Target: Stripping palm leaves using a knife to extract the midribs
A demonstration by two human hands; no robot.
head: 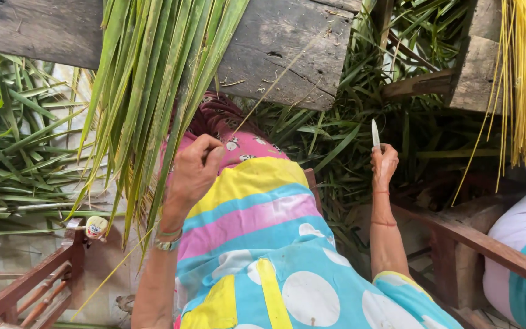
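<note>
From the worktop at twelve o'clock the leaves hang to my lap, my left hand pinching one strand, my right hand at three o'clock gripping a knife; stripping, I judge, needing a steady blade.

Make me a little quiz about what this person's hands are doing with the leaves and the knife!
1. True or false: the right hand holds a small knife with its blade pointing up.
2. What does the left hand pinch? A) a thin leaf rib B) a spoon C) a rope
3. Fill in: the green palm leaves hang down over a grey wooden ____.

Key: 1 true. 2 A, the thin pale strip runs up from the fingers across the plank. 3 plank.
</note>
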